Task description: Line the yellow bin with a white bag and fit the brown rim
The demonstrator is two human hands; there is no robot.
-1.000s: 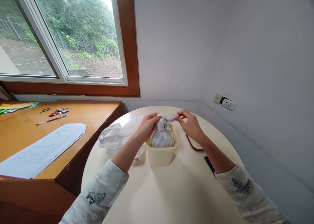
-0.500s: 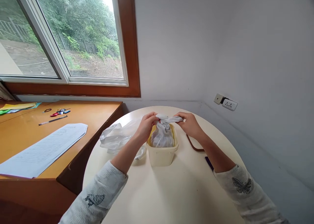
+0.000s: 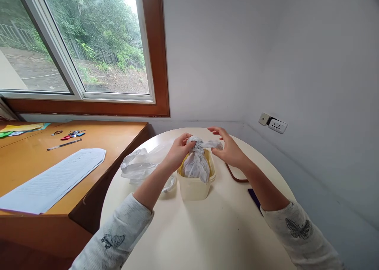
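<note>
My left hand (image 3: 179, 150) is closed on the twisted neck of a whitish plastic bag (image 3: 196, 166). The bag's full lower part sits in a cream-yellow plastic tub (image 3: 194, 189), bulging toward the front rim; its contents cannot be made out. From the neck, a twisted tail of the bag stretches right to my right hand (image 3: 230, 149). That hand is open, its fingers spread above the tail and its thumb low beside the tail's end. Left of the tub lies a crumpled clear plastic bag (image 3: 137, 165), partly behind my left forearm.
The tub stands on a round cream table (image 3: 207, 234). A brown curved strip (image 3: 235, 178) and a dark flat item (image 3: 254, 199) lie partly under my right forearm. On the wooden desk (image 3: 118, 134) at left are papers (image 3: 59, 179), a pen (image 3: 64, 144) and keys (image 3: 74, 134).
My right hand has loosened from the bag's tail and spread its fingers upward. The bag's neck looks more tightly wound, and its body bulges closer to the tub's front rim.
</note>
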